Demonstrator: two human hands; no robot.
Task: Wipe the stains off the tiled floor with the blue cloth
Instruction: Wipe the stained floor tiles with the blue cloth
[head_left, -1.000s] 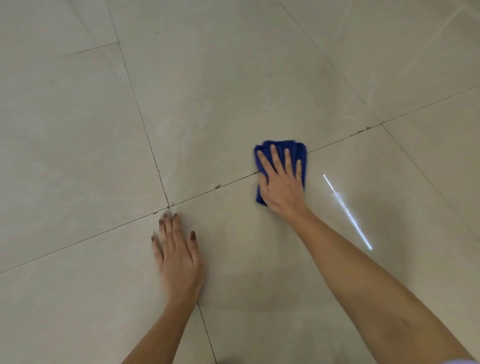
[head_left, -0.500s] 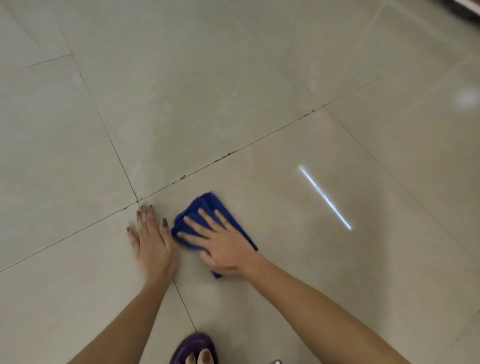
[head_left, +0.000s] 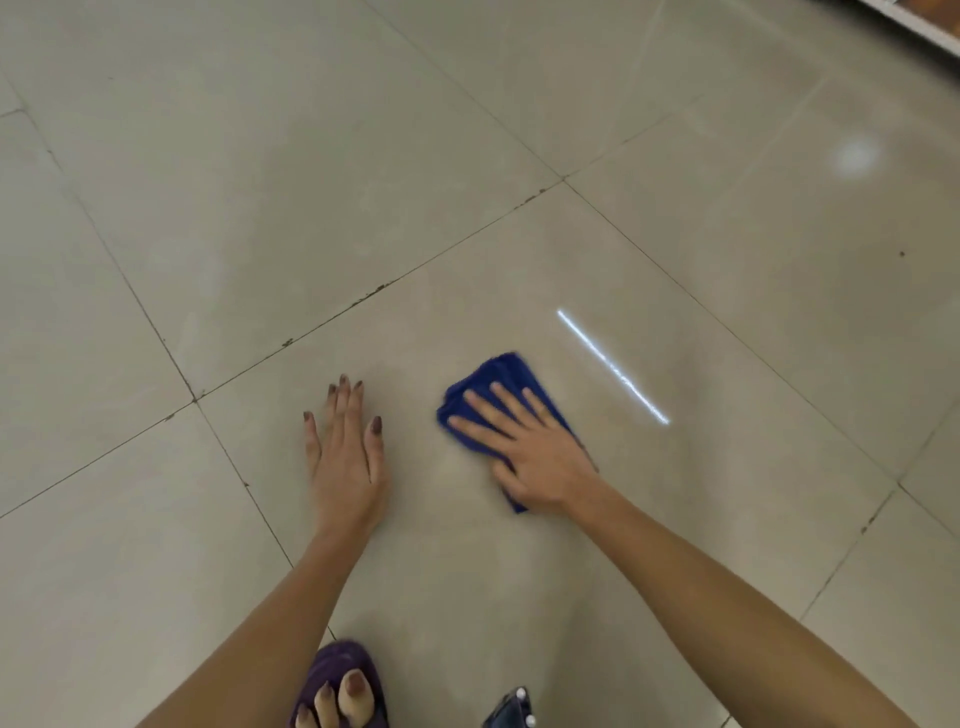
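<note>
The folded blue cloth (head_left: 493, 384) lies flat on the beige tiled floor (head_left: 311, 171), right of centre. My right hand (head_left: 530, 447) presses down on it with straight, spread fingers and covers its near half. My left hand (head_left: 345, 457) rests flat on the bare tile about a hand's width to the cloth's left, fingers straight. Dark stain specks (head_left: 371, 293) sit along the grout line beyond both hands. More specks (head_left: 530, 197) mark the same line near the tile corner farther off.
My foot in a purple slipper (head_left: 337, 686) stands at the bottom edge under my left forearm. A dark object (head_left: 511, 709) pokes in at the bottom centre. A bright streak of reflected light (head_left: 613, 366) lies right of the cloth. A furniture edge (head_left: 919, 21) shows top right.
My right hand slid the cloth from the far grout line back toward me and leftward, then off to the right. My left hand shifted right of the tile corner. The view tilted down.
</note>
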